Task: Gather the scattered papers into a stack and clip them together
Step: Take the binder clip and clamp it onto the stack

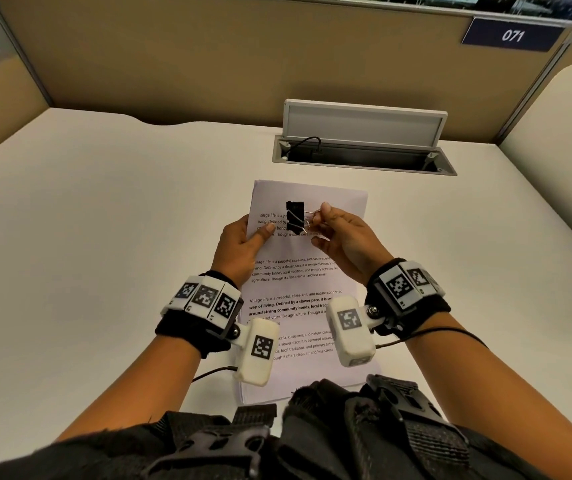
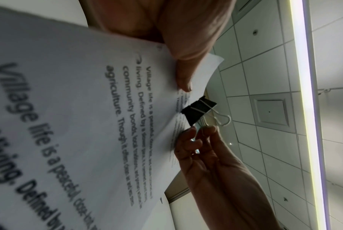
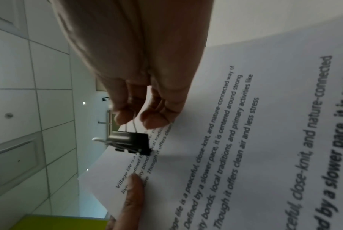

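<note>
Beige cubicle partitions wall in our pale desk [image 1: 111, 209], where an open cable hatch [image 1: 364, 147] sits at the far edge beneath a blue plate reading 071. We hold the stack of printed papers [image 1: 298, 282] lifted off the desk and tilted toward us, its lower edge near our body. Our left hand [image 1: 243, 247] grips the stack by its upper left side, thumb pressed on the printed face and fingers curled behind. Our right hand [image 1: 343, 237] pinches the wire handles of a black binder clip [image 1: 295, 216], fingers [image 3: 155, 119] closed tight on the wires. The clip sits over the first paragraph near the top of the stack; the wrist views show its black body against the sheet, though we cannot tell whether its mouth already bites the top edge or only lies across the page.

Gathering looks finished, and we judge the clipping step to be in hand. Next we need the handles squeezed enough to open the mouth, the sheets kept square by the left hand, and the clip pushed fully over the top edge before letting go.
</note>
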`<state>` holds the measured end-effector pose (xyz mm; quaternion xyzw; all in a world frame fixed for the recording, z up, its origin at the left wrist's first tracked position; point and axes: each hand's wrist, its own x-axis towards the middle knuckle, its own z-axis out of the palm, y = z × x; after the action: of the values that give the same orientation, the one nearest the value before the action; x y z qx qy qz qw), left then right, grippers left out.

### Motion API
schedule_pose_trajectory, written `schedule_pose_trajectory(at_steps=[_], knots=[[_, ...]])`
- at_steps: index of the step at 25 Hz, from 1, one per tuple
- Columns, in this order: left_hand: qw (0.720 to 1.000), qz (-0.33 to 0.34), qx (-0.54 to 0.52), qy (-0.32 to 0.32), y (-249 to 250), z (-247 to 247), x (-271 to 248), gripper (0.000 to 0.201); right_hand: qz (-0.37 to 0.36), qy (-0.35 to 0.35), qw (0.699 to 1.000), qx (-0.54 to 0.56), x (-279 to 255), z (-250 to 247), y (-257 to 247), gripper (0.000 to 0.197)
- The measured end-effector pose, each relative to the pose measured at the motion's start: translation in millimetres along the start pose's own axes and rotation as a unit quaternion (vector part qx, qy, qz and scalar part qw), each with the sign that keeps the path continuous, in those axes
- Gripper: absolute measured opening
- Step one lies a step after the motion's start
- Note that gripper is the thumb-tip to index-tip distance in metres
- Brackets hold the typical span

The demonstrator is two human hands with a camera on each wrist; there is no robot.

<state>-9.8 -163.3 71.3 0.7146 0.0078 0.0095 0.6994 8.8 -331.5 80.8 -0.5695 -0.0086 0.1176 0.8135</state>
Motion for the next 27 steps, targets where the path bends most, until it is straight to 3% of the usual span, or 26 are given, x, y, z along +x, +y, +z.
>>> schedule_pose_trajectory(at_steps=[7, 14, 23, 27], knots=[[1.0, 0.006, 0.003, 0.001, -1.4, 4.0, -1.3, 0.013, -0.003, 0.051, 0.999, -0.005, -1.0, 4.2, 6.1, 0.019], [1.0, 0.012, 0.027, 0.009, -4.6, 3.2, -0.4, 0.011, 0.049, 0.029, 0.998, 0.016, -3.4, 11.6, 6.4, 0.025], [0.997, 0.021, 0.073, 0.02, -2.7, 4.8, -1.8, 0.009, 0.089, 0.065, 0.994, 0.025, -4.5, 15.3, 0.5, 0.02], [0.997, 0.021, 0.069, 0.023, -2.6, 5.3, -0.9, 0.014, 0.076, 0.047, 0.996, -0.027, -6.6, 13.6, -2.1, 0.018]])
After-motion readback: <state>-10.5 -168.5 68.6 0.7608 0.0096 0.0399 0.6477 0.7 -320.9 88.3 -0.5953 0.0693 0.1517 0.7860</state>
